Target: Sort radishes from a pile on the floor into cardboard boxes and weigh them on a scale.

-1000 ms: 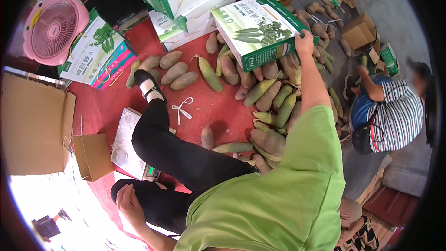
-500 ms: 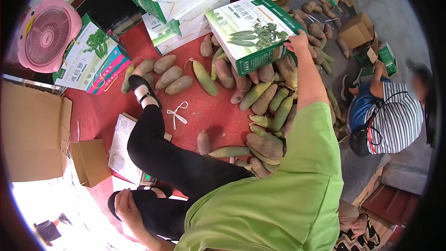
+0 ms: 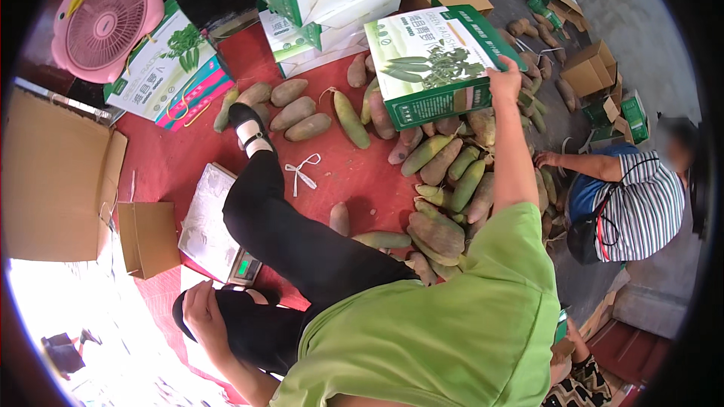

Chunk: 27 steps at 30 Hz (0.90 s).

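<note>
My right hand (image 3: 507, 81) is closed on the right edge of a white and green carton (image 3: 422, 53) printed with leafy radishes. The carton is tilted above the far part of a heap of radishes (image 3: 437, 235), partly hiding them. Some radishes are green, others brownish with soil. My left hand (image 3: 202, 313) lies on my left knee with its fingers laid over it, holding nothing. Between my foot and the heap, a white tied strip (image 3: 303, 175) lies on the red mat (image 3: 347, 173).
Stacked white cartons (image 3: 328, 11) stand at the far side. A pink fan (image 3: 109, 19) and an upright carton (image 3: 162, 68) are far left. Near my left leg are a scale (image 3: 245, 265) and a brown box (image 3: 148, 239). A co-worker in stripes (image 3: 641, 203) sits on the right.
My view has shifted, uncovering the scale's display. The carton stays in my right hand, and my left hand stays on the knee. The striped co-worker's arm now reaches toward the heap.
</note>
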Each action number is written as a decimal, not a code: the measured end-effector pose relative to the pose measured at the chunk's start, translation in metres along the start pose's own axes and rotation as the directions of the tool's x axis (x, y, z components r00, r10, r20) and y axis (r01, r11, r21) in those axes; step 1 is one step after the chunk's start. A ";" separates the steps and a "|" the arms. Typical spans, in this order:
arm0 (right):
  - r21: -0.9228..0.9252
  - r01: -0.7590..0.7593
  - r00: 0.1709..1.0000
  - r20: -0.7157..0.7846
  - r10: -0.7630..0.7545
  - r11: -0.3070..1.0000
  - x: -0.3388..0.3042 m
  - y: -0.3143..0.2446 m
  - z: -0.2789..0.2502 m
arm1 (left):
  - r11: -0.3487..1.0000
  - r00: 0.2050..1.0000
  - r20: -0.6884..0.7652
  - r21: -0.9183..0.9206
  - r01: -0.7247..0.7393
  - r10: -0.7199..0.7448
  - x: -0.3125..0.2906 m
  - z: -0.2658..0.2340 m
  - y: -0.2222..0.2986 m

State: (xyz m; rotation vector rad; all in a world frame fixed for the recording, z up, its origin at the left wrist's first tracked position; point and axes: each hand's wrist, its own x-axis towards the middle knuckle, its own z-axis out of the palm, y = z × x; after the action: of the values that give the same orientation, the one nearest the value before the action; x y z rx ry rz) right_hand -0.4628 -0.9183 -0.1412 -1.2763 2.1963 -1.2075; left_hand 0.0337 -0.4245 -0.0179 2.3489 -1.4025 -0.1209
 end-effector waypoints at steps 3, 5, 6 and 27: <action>-0.074 0.177 0.980 0.108 -0.168 0.981 0.001 -0.036 -0.031 | 1.000 1.000 0.006 0.002 0.008 -0.008 0.001 -0.003 -0.009; -0.285 0.375 0.927 0.125 -0.353 0.882 -0.024 -0.090 -0.055 | 0.999 1.000 0.005 -0.042 0.013 -0.013 0.003 -0.004 -0.014; -0.297 0.425 0.905 0.159 -0.395 0.855 -0.031 -0.111 -0.063 | 0.999 1.000 0.003 -0.035 0.024 -0.024 0.003 -0.004 -0.017; 0.086 0.994 0.025 0.375 -0.927 0.062 -0.283 -0.402 -0.023 | 0.929 0.976 -0.143 -0.357 0.103 -0.163 0.027 -0.003 -0.083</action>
State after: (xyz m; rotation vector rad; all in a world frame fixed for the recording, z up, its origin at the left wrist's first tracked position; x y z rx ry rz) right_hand -0.1015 -0.7691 0.1579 -3.0837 0.8574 -0.8599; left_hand 0.1167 -0.4120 -0.0435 2.1022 -1.0424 -0.1858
